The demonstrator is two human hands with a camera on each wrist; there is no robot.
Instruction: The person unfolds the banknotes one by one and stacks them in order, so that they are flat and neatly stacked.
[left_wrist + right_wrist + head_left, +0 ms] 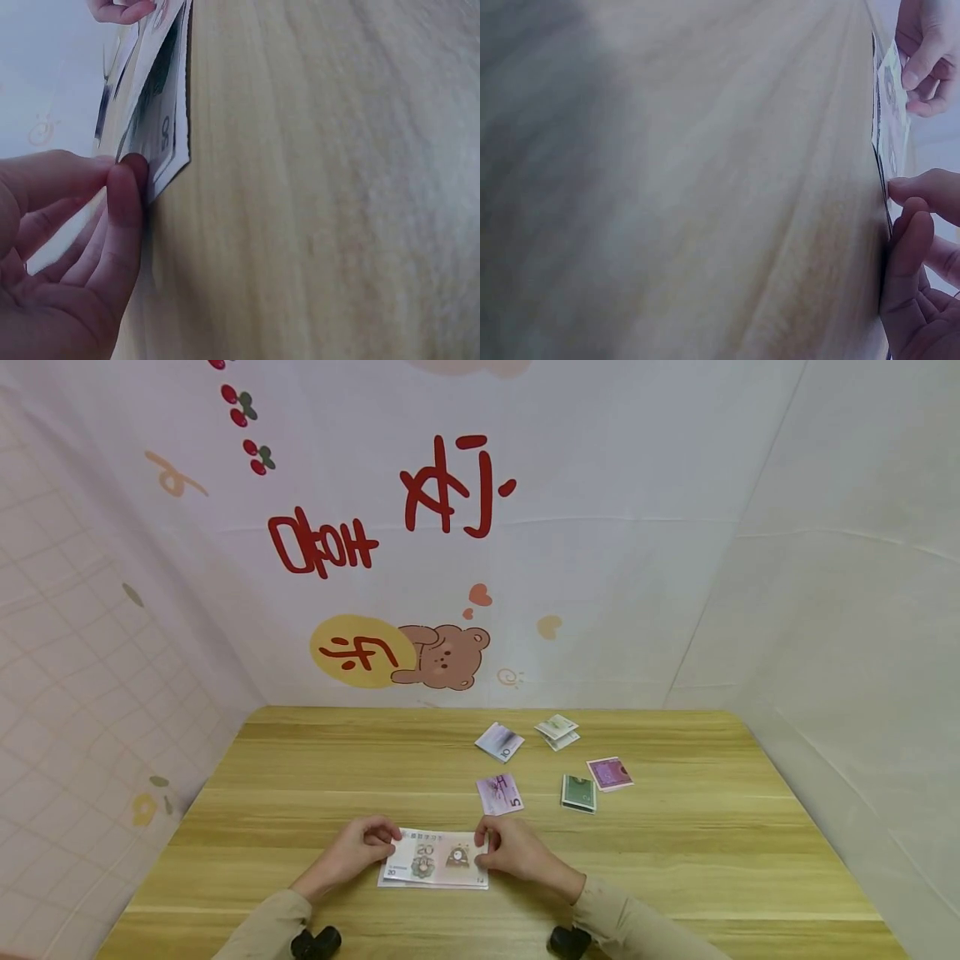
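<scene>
Near the table's front, a pale banknote [431,857] marked 20 lies lengthwise between my two hands. My left hand [352,853] pinches its left end between thumb and fingers. At the opposite end, my right hand [521,853] pinches the note, thumb on top. Another banknote [390,883] lies beneath and shows along the left and front edges. In the left wrist view, the upper note's left end is lifted off the lower note [181,146], leaving a wedge-shaped gap. The right wrist view shows the thumb and fingertips [911,206] at the note's end, close to the table.
Several folded notes lie behind my hands: a lilac 10 [498,742], a pale one [557,727], a purple 5 [499,793], a green one [579,792] and a magenta one [611,772]. A printed cloth wall [600,568] borders the wooden table [315,760].
</scene>
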